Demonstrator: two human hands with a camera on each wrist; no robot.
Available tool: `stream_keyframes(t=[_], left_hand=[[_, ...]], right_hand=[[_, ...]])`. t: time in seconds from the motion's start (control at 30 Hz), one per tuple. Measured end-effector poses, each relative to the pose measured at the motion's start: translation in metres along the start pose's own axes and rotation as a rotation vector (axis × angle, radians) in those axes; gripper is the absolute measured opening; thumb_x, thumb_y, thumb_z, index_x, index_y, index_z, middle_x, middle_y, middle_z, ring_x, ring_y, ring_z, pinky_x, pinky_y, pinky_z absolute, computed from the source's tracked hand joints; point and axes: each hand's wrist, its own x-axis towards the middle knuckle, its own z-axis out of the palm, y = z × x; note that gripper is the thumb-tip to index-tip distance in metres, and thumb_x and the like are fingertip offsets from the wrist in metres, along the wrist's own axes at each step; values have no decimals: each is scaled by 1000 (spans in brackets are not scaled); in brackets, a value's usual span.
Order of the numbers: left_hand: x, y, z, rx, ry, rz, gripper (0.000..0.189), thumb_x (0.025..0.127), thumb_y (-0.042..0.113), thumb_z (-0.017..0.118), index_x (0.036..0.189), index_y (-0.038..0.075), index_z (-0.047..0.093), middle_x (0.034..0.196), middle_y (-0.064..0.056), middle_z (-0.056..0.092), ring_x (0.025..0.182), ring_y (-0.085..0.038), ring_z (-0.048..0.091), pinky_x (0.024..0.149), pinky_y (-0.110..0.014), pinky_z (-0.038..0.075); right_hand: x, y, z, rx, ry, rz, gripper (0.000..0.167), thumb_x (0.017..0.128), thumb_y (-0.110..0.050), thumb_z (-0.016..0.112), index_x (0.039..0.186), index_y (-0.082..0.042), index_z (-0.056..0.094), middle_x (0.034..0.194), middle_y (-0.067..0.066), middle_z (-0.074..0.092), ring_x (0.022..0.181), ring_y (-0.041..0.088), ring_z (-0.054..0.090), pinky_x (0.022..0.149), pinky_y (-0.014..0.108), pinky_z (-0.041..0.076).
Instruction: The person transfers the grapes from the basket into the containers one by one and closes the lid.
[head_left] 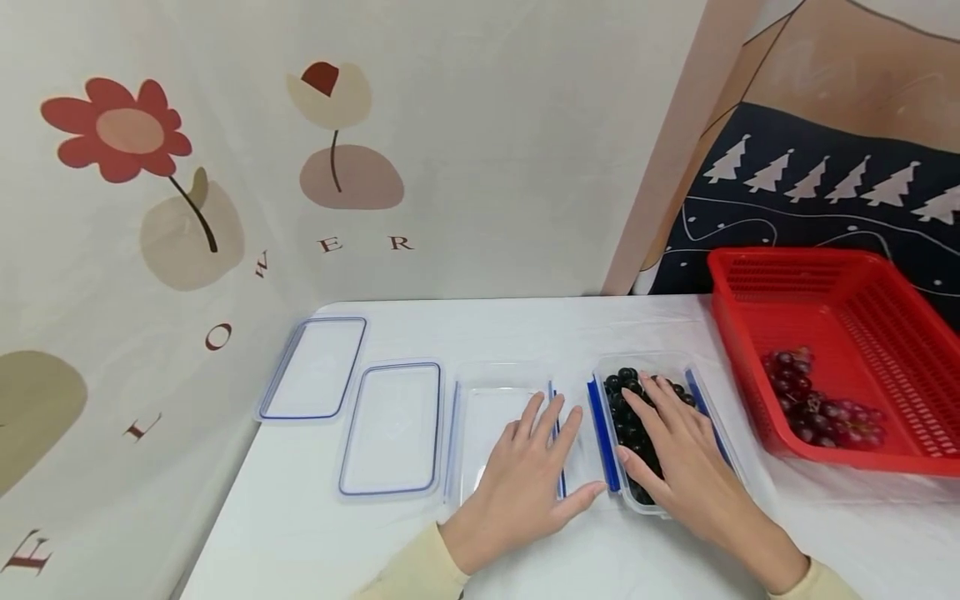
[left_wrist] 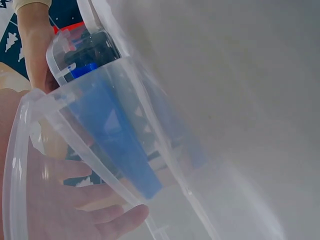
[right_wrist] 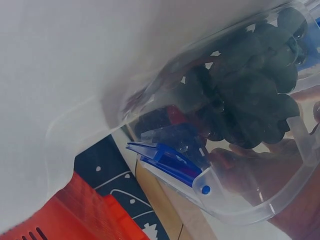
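Dark grapes fill a see-through plastic container with blue side clips, right of the table's middle. Over them lies my right hand, fingers extended and spread, its fingertips on the grapes. Through the container wall in the right wrist view, the grapes show dark and bunched. My left hand is spread above a second see-through container, in which I see no grapes. The left wrist view shows the left hand's fingers straight behind that container's wall; whether they touch it I cannot tell.
Two flat see-through lids, one farther back and one nearer, lie on the left of the white table. At the right stands a red basket holding reddish grapes. Printed cloth hangs behind.
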Motion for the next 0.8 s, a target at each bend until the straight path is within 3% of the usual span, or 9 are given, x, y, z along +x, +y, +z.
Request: stream_keyframes(t=[0.5, 0.8], left_hand=[[-17, -24, -9, -19, -10, -83, 97, 102, 78, 51, 169, 8, 40, 170, -19, 40, 158, -44, 32, 112, -60, 48], [-27, -35, -8, -54, 37, -108, 100, 99, 74, 61, 170, 7, 37, 170, -21, 39, 159, -45, 29, 116, -65, 42]], right_hand=[[1, -2, -1, 10, 1, 2, 78, 105, -44, 71, 170, -15, 39, 179, 15, 24, 162, 45, 22, 112, 78, 27], [3, 2, -11, -11, 18, -7, 78, 105, -42, 73, 169, -12, 41, 177, 18, 27, 161, 47, 23, 113, 79, 26]])
